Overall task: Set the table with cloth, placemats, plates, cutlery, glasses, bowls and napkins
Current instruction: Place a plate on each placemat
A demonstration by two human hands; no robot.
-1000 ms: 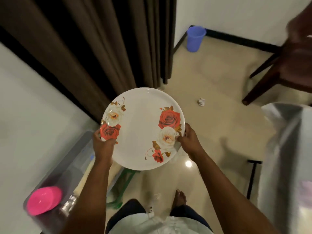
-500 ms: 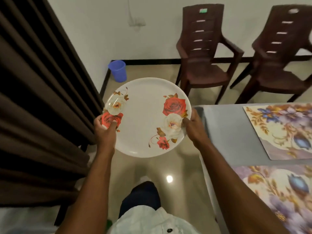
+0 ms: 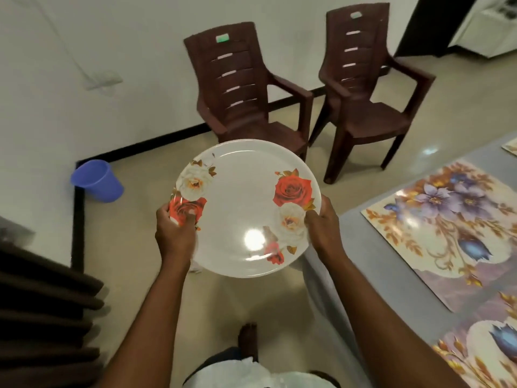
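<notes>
White with red and cream roses, the plate (image 3: 246, 208) is carried level, off the corner of the counter (image 3: 372, 264), over the floor. The left hand (image 3: 176, 233) is clamped on its near-left rim, the right hand (image 3: 321, 222) on the opposite rim (an even two-sided grip probably keeps it from tipping). The floral placemats (image 3: 447, 219) lie to the right of the right hand, likely its destination.

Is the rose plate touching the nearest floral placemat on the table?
Apart. The head view shows the rose plate held off the table's corner, with bare grey cloth between it and the placemat.
</notes>
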